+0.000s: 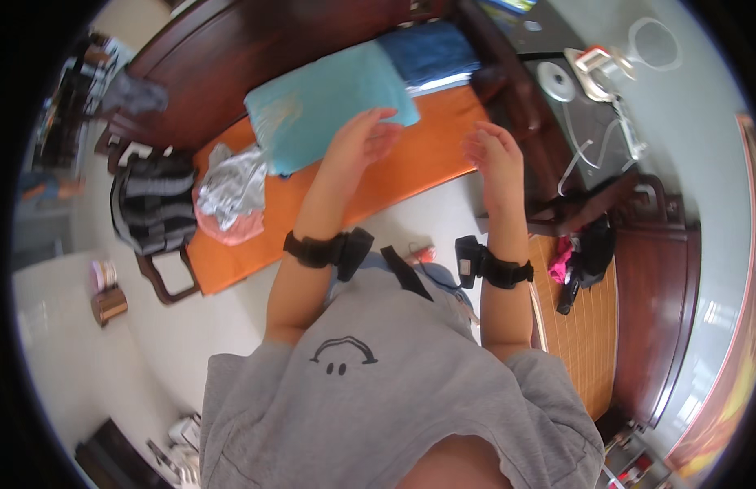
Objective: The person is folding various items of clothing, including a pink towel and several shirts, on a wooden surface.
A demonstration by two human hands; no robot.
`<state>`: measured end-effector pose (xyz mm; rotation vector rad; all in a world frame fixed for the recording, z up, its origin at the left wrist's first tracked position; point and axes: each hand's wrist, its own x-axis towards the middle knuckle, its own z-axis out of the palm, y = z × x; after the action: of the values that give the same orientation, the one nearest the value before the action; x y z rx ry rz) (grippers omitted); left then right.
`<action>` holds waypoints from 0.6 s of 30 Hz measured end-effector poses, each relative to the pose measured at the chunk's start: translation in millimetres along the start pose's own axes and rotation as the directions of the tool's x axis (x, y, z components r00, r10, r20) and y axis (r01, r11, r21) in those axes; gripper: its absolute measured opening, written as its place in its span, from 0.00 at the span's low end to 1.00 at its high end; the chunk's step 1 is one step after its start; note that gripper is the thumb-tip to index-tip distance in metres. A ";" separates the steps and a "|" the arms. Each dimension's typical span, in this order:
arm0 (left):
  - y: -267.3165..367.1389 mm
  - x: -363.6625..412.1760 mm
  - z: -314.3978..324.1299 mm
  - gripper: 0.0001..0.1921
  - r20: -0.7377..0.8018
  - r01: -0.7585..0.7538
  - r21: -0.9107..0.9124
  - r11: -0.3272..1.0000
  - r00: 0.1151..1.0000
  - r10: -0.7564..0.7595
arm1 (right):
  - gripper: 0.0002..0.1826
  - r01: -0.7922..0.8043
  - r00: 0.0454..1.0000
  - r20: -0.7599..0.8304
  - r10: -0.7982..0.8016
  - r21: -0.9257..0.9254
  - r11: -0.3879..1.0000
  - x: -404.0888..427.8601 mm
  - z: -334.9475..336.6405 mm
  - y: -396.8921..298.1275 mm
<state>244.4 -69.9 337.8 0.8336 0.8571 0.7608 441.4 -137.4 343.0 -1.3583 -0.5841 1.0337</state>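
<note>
Nothing is held in my left hand (367, 142), which hovers in front of a flat, folded teal cloth (335, 101); a gap from the cloth cannot be judged exactly. Its fingers are loosely bent and apart. My right hand (495, 153), also with nothing in it and fingers curled inward, is raised near the right end of the orange seat (304, 211) of a dark wooden sofa. Folded dark blue denim (430, 52) lies on that seat beside the teal cloth, over some whitish folded fabric. A crumpled silver and pink cloth (234, 189) is left of the teal one.
A black and grey backpack (154, 205) leans at the sofa's left end. On the right, a dark side table (589, 131) bears a white round lid and cables. Black and pink items (582, 260) lie on another wooden seat. A bronze-coloured bin (109, 305) stands on the floor.
</note>
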 end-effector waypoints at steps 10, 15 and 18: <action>13.3 -63.2 -152.6 0.19 -0.346 -0.041 -0.147 0.988 0.938 -0.012 | 0.12 -0.155 0.941 0.277 0.196 -0.163 0.974 -12.1 153.9 52.9; 5.1 -105.0 -210.4 0.19 -0.491 -0.117 -0.203 0.972 0.871 0.002 | 0.11 -0.200 0.871 0.410 0.272 -0.209 0.957 -30.6 210.9 85.1; -3.9 -127.2 -243.1 0.19 -0.581 -0.153 -0.232 0.960 0.814 -0.011 | 0.11 -0.240 0.828 0.443 0.344 -0.275 0.931 -39.8 241.6 107.7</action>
<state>-21.7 -103.1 279.9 0.3817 1.2325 1.2047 190.7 -60.7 289.9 -1.4016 -0.8941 1.6321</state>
